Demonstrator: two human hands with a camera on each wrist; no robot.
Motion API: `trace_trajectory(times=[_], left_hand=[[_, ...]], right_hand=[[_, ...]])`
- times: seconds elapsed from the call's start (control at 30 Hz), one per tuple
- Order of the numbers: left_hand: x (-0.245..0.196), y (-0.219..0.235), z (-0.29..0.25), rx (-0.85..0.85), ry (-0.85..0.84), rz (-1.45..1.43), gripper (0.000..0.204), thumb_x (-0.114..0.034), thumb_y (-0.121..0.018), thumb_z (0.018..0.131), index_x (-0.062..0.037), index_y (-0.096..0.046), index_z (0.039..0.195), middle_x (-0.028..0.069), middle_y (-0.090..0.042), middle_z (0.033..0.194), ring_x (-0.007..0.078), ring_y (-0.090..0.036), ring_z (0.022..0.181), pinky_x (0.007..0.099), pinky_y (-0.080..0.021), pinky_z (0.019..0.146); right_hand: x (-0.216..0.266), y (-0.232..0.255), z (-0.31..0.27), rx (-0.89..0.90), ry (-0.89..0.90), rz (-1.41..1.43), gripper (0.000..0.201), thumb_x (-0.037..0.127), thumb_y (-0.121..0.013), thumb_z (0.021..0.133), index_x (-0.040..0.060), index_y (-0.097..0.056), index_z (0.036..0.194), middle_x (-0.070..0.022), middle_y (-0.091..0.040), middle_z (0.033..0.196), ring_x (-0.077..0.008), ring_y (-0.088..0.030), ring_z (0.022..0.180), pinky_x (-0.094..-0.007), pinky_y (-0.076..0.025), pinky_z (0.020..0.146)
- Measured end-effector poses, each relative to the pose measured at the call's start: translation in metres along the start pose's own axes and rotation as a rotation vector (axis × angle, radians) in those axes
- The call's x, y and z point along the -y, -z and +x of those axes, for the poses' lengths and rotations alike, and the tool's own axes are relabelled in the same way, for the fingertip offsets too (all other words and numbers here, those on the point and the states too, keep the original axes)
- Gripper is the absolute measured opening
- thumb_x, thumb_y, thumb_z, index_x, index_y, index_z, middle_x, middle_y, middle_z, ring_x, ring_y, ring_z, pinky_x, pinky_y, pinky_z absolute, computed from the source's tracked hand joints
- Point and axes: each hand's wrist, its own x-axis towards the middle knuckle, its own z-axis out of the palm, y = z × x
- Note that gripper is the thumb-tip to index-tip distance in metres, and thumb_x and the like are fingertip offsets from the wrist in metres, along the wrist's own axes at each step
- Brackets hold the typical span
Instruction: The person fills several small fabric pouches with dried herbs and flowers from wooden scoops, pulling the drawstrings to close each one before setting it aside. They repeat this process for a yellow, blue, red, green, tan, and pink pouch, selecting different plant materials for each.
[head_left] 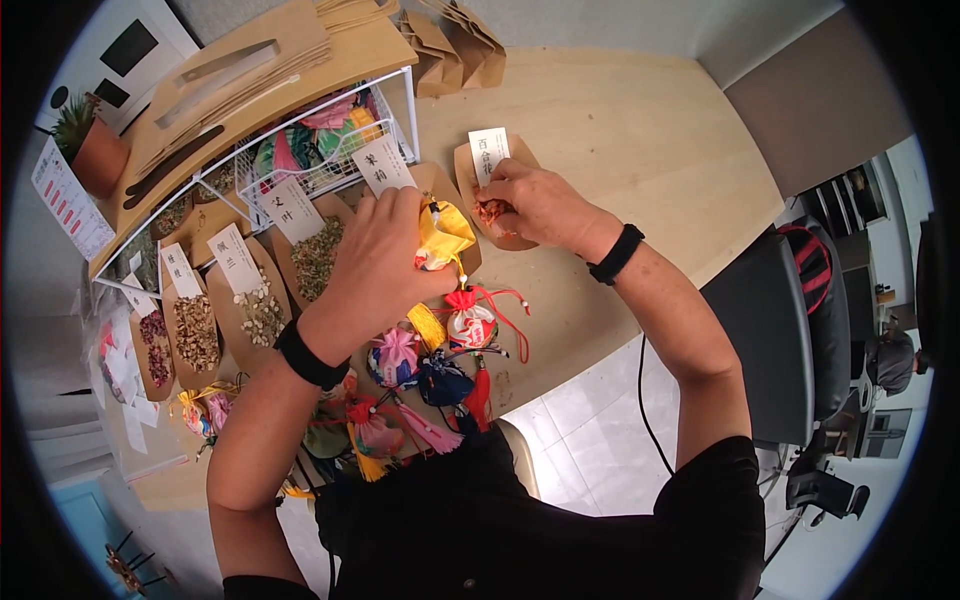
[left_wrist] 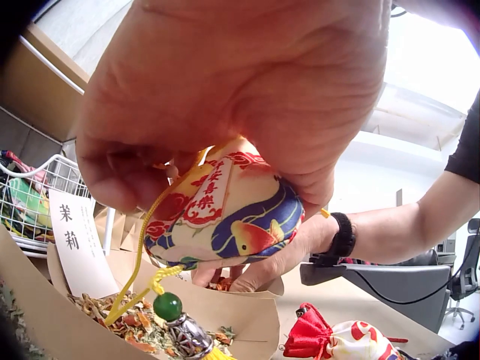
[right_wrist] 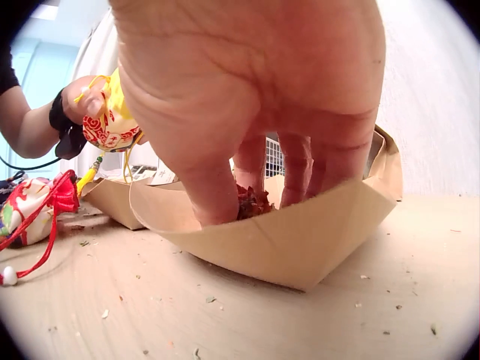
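My left hand (head_left: 372,245) holds a yellow drawstring sachet (head_left: 445,238) by its upper part. In the left wrist view the sachet's lower side shows a printed fish and red pattern, with a green bead (left_wrist: 167,307) and tassel hanging from a yellow cord. My right hand (head_left: 555,208) reaches down into a boat-shaped brown paper tray (right_wrist: 300,244), thumb and fingers closed around dried reddish-orange petals (right_wrist: 253,202). A white label card (head_left: 489,150) stands in that tray. Close below my left hand is another paper tray of mixed dried herbs (left_wrist: 142,326).
Several more labelled trays of dried herbs (head_left: 195,335) line the left of the table. Finished-looking sachets (head_left: 395,358) with tassels lie near the front edge. Behind stand a wire basket (head_left: 315,150) under a wooden shelf and brown paper bags (head_left: 475,50). A dark chair (head_left: 760,335) is at right.
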Motion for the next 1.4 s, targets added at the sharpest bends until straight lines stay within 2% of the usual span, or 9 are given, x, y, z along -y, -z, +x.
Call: trace_trajectory(times=[0.23,0.33,0.53,0.63,0.73,0.93,1.13,1.33,1.4], left_hand=[[-0.003,-0.02,0.02,-0.003,0.016,0.008,0.062,-0.03,-0.08,0.072,0.0012,-0.052,0.116,0.0228,-0.059,0.112,0.0422,-0.055,0.108,0.0474,-0.045,0.096],[-0.003,-0.032,0.03,-0.031,0.003,0.064,0.063,-0.031,-0.081,0.07,0.0003,-0.052,0.116,0.0218,-0.059,0.112,0.0415,-0.056,0.108,0.0477,-0.045,0.097],[-0.006,-0.045,0.051,0.017,-0.01,0.183,0.068,-0.033,-0.084,0.066,-0.0009,-0.052,0.116,0.0204,-0.058,0.115,0.0398,-0.056,0.112,0.0477,-0.046,0.098],[-0.008,-0.052,0.063,0.073,0.018,0.218,0.071,-0.034,-0.085,0.065,-0.0006,-0.051,0.117,0.0206,-0.057,0.116,0.0398,-0.055,0.114,0.0477,-0.046,0.1],[-0.01,-0.06,0.074,0.105,0.042,0.229,0.072,-0.034,-0.086,0.065,-0.0003,-0.051,0.118,0.0206,-0.057,0.117,0.0399,-0.054,0.115,0.0477,-0.045,0.101],[-0.015,-0.072,0.083,0.094,0.016,0.213,0.073,-0.033,-0.087,0.063,-0.0012,-0.051,0.118,0.0198,-0.057,0.117,0.0396,-0.054,0.115,0.0476,-0.045,0.101],[-0.014,-0.08,0.082,0.07,-0.012,0.201,0.071,-0.034,-0.088,0.062,-0.0026,-0.051,0.115,0.0183,-0.057,0.115,0.0382,-0.054,0.112,0.0475,-0.045,0.099],[-0.01,-0.084,0.079,0.032,-0.029,0.178,0.07,-0.033,-0.088,0.062,-0.0034,-0.051,0.113,0.0175,-0.057,0.113,0.0377,-0.055,0.11,0.0479,-0.045,0.098],[-0.01,-0.084,0.079,0.026,-0.022,0.161,0.069,-0.033,-0.088,0.062,-0.0038,-0.051,0.113,0.0176,-0.057,0.113,0.0378,-0.055,0.109,0.0478,-0.045,0.097]], right_hand=[[-0.009,-0.011,0.002,-0.092,0.032,0.107,0.029,-0.003,-0.073,0.078,0.0008,-0.075,0.107,-0.0154,-0.071,0.105,-0.036,-0.07,0.095,-0.042,-0.058,0.088],[-0.017,-0.011,0.001,-0.107,-0.027,0.209,0.025,0.0,-0.075,0.08,0.0021,-0.078,0.105,-0.0174,-0.072,0.102,-0.0372,-0.071,0.095,-0.0425,-0.058,0.088],[-0.02,0.009,-0.014,-0.215,-0.225,0.532,0.027,-0.004,-0.076,0.085,-0.0003,-0.078,0.111,-0.0173,-0.076,0.105,-0.0249,-0.075,0.091,-0.034,-0.059,0.083],[-0.01,0.025,-0.021,-0.269,-0.275,0.532,0.025,-0.005,-0.077,0.086,-0.0002,-0.078,0.111,-0.0104,-0.073,0.1,-0.0181,-0.07,0.089,-0.0317,-0.057,0.081],[-0.005,0.034,-0.023,-0.297,-0.198,0.511,0.026,-0.004,-0.078,0.086,0.0002,-0.078,0.112,-0.0108,-0.072,0.101,-0.0177,-0.07,0.089,-0.0314,-0.057,0.082],[0.004,0.041,-0.019,-0.255,-0.179,0.543,0.023,-0.006,-0.076,0.086,-0.002,-0.076,0.108,-0.0121,-0.072,0.098,-0.0202,-0.07,0.087,-0.0318,-0.057,0.081],[0.017,0.054,-0.013,-0.066,-0.274,0.329,0.026,-0.004,-0.073,0.084,-0.0039,-0.074,0.109,-0.0158,-0.075,0.094,-0.0219,-0.071,0.085,-0.0333,-0.057,0.08],[0.017,0.061,-0.012,0.073,-0.288,0.425,0.028,-0.003,-0.07,0.088,-0.0036,-0.074,0.116,-0.0134,-0.078,0.102,-0.0174,-0.072,0.089,-0.0313,-0.058,0.083],[0.019,0.065,-0.013,0.075,-0.354,0.599,0.029,-0.005,-0.067,0.09,-0.0047,-0.073,0.119,-0.0116,-0.078,0.105,-0.0159,-0.071,0.092,-0.0301,-0.058,0.084]])
